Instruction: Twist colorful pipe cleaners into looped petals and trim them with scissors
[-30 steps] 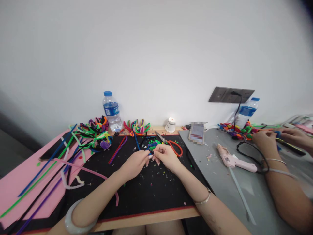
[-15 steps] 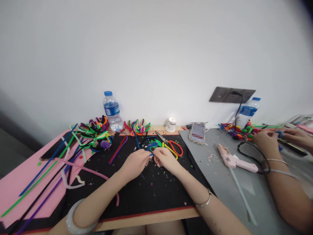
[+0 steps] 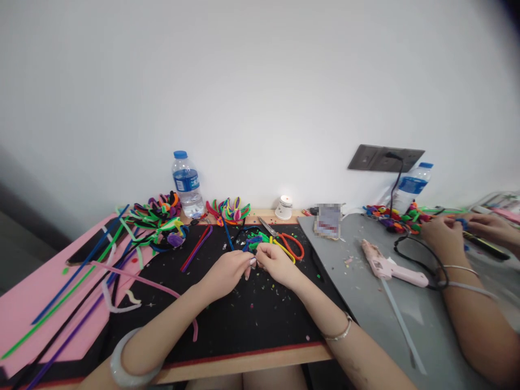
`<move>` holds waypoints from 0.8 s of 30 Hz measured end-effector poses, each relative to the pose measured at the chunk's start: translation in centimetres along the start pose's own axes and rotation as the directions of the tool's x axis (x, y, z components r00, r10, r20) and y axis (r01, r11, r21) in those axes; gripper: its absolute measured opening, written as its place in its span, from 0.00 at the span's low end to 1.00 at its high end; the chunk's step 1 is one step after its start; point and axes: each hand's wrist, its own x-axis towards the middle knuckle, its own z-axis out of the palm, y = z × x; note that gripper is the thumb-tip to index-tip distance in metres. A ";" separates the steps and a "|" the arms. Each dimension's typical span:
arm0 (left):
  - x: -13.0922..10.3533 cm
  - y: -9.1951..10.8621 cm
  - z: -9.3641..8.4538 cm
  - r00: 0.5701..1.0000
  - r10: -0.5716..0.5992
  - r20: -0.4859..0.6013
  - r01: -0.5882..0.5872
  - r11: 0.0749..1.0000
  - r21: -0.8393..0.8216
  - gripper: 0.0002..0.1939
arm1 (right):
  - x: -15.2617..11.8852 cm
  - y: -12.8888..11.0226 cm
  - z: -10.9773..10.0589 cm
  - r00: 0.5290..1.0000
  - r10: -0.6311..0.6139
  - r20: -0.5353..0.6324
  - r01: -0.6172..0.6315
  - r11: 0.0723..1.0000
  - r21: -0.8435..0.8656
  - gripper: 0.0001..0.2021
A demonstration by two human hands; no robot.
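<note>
Over the middle of the black mat [image 3: 227,330], my left hand [image 3: 232,272] and my right hand [image 3: 277,264] meet at the fingertips. Both are pinched closed on something too small to make out. Just behind them lie green and blue fuzzy pieces [image 3: 255,240]. Scissors with orange handles [image 3: 293,244] rest beyond my right hand, beside a bent yellow fuzzy stem [image 3: 284,249]. A red and purple bent stem [image 3: 197,250] lies left of my left hand.
Long fuzzy stems [image 3: 81,281] cross pink sheets [image 3: 24,303] at left. A bottle [image 3: 187,187] and paper cup [image 3: 284,207] stand behind. At right are a pink glue gun [image 3: 394,269] and another person's hands [image 3: 444,235].
My fingertips have shifted slightly against each other, and the small blue piece seen between them before no longer shows clearly. The other person's hands have moved a little.
</note>
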 end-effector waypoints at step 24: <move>0.1 -0.5 0.3 0.997 -0.080 -0.014 0.067 0.909 -0.411 0.17 | -0.4 -1.1 0.0 0.991 -0.109 -0.079 0.106 0.994 -0.039 0.12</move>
